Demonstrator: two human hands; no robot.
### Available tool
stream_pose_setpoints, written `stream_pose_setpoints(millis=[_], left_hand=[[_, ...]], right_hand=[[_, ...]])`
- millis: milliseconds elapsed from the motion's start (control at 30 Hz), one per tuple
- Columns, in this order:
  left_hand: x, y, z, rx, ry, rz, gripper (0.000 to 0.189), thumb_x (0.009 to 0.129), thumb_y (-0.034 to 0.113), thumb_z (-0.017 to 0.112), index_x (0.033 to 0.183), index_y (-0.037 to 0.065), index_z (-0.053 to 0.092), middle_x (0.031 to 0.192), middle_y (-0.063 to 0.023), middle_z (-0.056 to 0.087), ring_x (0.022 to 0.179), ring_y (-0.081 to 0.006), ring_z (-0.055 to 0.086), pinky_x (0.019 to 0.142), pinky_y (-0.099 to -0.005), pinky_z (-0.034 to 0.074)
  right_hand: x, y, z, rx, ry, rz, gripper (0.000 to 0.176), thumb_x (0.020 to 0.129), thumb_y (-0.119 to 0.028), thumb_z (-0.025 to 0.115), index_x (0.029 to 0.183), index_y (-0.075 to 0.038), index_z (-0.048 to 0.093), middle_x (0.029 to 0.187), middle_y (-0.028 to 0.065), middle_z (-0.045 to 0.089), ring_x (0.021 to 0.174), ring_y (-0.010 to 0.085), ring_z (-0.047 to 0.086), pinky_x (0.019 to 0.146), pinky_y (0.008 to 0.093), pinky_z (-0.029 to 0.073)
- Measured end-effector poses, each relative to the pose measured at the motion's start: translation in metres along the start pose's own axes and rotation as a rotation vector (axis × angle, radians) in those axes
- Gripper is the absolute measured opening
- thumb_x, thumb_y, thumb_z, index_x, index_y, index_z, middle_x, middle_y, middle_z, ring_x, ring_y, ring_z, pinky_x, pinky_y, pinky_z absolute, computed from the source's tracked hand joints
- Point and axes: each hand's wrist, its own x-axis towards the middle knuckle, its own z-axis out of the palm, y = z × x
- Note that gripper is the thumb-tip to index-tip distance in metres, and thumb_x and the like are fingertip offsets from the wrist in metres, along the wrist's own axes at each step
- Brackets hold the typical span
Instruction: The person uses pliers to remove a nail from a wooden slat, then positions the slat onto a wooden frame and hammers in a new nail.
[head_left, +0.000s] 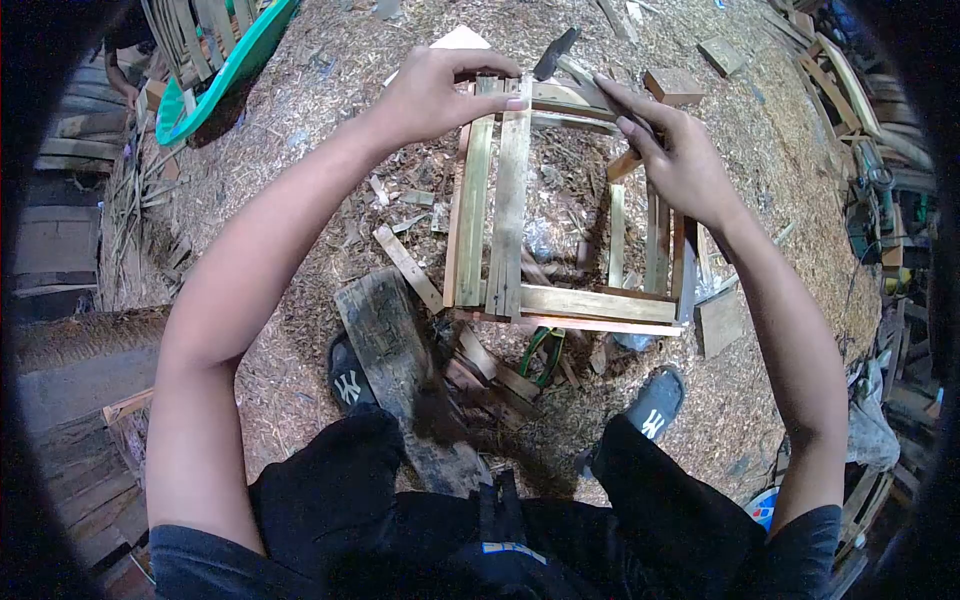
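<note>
A slatted wooden crate frame point(600, 302) stands in front of me, with gaps between its slats. My left hand point(435, 98) is at its far edge, thumb and fingers closed on the end of a pale wooden slat point(511, 200) that runs lengthwise across the frame. Above the far right part of the frame, my right hand point(682, 165) grips a hammer point(556, 54) by its handle. The dark hammer head lies just right of the left fingertips, near the slat's far end. Part of the handle is hidden under the right fingers.
Wood shavings cover the ground. A thick worn plank point(380, 320) lies between my feet, near green-and-black-handled pliers point(540, 357). Wood blocks point(673, 86) lie beyond the frame. A green basin-like rim point(225, 85) is at upper left; stacked wood lines both sides. Another person's arm point(120, 75) shows far left.
</note>
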Motion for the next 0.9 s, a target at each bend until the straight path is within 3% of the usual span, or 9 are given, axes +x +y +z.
stream_pose_setpoints(millis=[67,167,400,700,800,867,900], left_hand=[[-0.001,0.003,-0.001,-0.036,0.01,0.006,0.043,0.085,0.035,0.085,0.117,0.009,0.077,0.107,-0.0093,0.079,0.101,-0.0211,0.075,0.091,-0.0362,0.057],[-0.003,0.012,-0.005,0.01,-0.046,-0.081,0.049,0.082,0.035,0.087,0.121,0.009,0.075,0.114,-0.0108,0.077,0.109,-0.0219,0.073,0.097,-0.0378,0.056],[-0.005,0.012,0.0,-0.034,0.029,-0.059,0.056,0.078,0.036,0.09,0.126,0.012,0.072,0.117,-0.0092,0.076,0.108,-0.0212,0.073,0.096,-0.0361,0.056],[-0.009,0.01,0.001,-0.045,0.009,-0.1,0.053,0.079,0.034,0.09,0.124,0.013,0.073,0.118,-0.0081,0.076,0.108,-0.0202,0.073,0.094,-0.0363,0.057],[-0.009,0.008,0.002,-0.024,0.039,-0.052,0.059,0.079,0.035,0.09,0.131,0.015,0.069,0.119,-0.0082,0.076,0.109,-0.0207,0.073,0.095,-0.0365,0.057],[-0.009,0.008,0.003,-0.058,0.026,-0.14,0.077,0.077,0.036,0.091,0.144,0.018,0.058,0.12,-0.0088,0.076,0.112,-0.0229,0.072,0.097,-0.0381,0.058],[-0.01,0.008,0.004,-0.058,0.027,-0.143,0.077,0.077,0.036,0.091,0.144,0.018,0.058,0.12,-0.0088,0.076,0.112,-0.0229,0.072,0.097,-0.0381,0.058]], right_hand=[[0.001,-0.002,-0.002,-0.016,-0.029,0.041,0.048,0.1,-0.009,0.058,0.146,-0.021,0.059,0.109,0.0245,0.072,0.094,0.0378,0.072,0.09,0.0454,0.054],[0.001,0.001,0.0,-0.005,-0.006,-0.004,0.048,0.101,-0.008,0.058,0.146,-0.021,0.059,0.115,0.0236,0.072,0.103,0.0378,0.072,0.094,0.0446,0.054],[-0.001,0.002,0.001,0.029,0.016,-0.024,0.048,0.101,-0.008,0.058,0.147,-0.021,0.059,0.12,0.0213,0.072,0.11,0.037,0.07,0.097,0.0443,0.053],[0.0,0.0,-0.001,0.004,-0.026,0.057,0.049,0.101,-0.007,0.058,0.146,-0.024,0.059,0.113,0.0229,0.073,0.098,0.0345,0.074,0.09,0.0438,0.055],[0.0,-0.002,-0.001,-0.021,0.035,-0.041,0.049,0.101,-0.007,0.058,0.146,-0.025,0.06,0.112,0.0222,0.073,0.093,0.0324,0.075,0.086,0.0431,0.056],[-0.002,-0.012,-0.006,0.064,0.014,0.068,0.049,0.101,-0.006,0.058,0.146,-0.025,0.059,0.116,0.0212,0.073,0.095,0.0341,0.075,0.086,0.0441,0.056],[-0.003,-0.015,-0.008,0.065,0.01,0.067,0.049,0.101,-0.006,0.058,0.146,-0.025,0.059,0.116,0.0212,0.073,0.095,0.0341,0.075,0.086,0.0441,0.056]])
